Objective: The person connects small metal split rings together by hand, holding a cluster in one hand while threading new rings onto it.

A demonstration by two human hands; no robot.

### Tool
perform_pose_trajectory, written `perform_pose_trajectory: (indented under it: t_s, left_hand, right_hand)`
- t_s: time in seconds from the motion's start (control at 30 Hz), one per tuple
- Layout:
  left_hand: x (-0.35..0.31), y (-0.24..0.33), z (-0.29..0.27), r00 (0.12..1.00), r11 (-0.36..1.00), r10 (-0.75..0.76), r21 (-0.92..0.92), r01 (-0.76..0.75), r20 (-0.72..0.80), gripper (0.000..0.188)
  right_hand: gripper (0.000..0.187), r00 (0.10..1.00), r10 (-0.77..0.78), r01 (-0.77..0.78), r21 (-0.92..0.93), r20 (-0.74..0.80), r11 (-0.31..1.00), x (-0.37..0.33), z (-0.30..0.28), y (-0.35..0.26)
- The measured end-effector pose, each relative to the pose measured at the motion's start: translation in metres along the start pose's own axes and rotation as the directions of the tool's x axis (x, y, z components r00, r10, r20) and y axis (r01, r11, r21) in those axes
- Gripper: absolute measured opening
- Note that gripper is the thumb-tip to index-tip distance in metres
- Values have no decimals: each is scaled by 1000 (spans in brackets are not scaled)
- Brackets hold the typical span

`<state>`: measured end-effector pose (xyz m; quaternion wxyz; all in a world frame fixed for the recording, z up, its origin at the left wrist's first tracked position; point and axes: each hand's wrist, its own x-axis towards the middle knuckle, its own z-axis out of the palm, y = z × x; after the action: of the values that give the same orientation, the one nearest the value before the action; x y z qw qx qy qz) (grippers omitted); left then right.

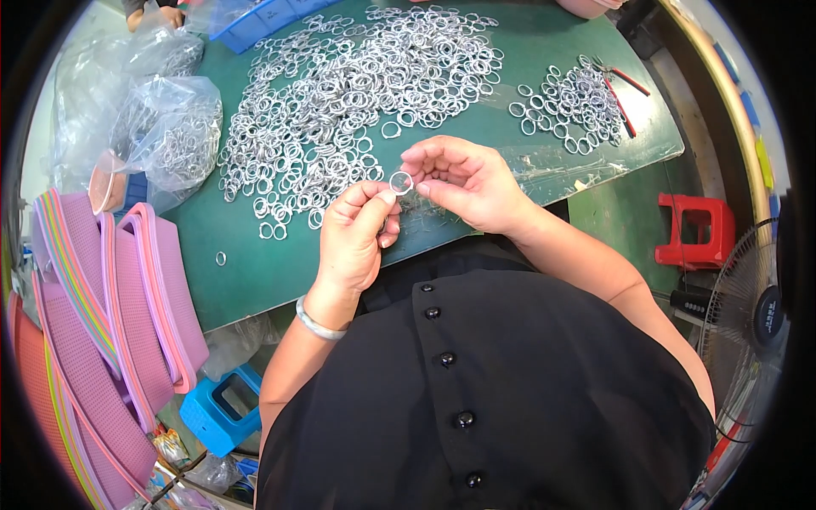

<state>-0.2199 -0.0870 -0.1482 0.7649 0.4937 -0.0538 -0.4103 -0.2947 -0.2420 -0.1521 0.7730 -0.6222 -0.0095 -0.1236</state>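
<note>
A silvery metal ring (396,174) stands upright at the near edge of the green table, pinched between the thumb and fingers of my left hand (350,242). My right hand (478,185) is just to the right of it, fingers curled and the thumb apart from them. Its fingertips are close to the ring, and nothing shows in its grasp. Beyond both hands spreads a large pile of similar silvery rings (340,102). One loose ring (221,258) lies by itself at the left of the table.
A smaller heap of rings (571,106) lies on the right, beside red-handled pliers (625,106). Clear plastic bags (174,127) of metal parts and a blue bin (268,24) stand along the left and back. Pink baskets (161,289), stools and a fan (744,314) surround the table (246,289).
</note>
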Motion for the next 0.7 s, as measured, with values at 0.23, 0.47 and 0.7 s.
perform_pose_trajectory:
  t_s: [0.23,0.47,0.7]
  left_hand:
    - [0,-1,0,998,995,63,70,-65,27,6]
    - [1,-1,4,997,994,-72,-81,75,41,14]
    - [4,1,-6,992,985,-84,-145,98,98,17]
  right_hand:
    - [25,1000,11,-10,84,-16,996,2,0,-3]
    - [21,919,-366,389,-504,150,771,5,4,-7]
    - [10,897,-379,401,-776,226,487,34,-11,-3]
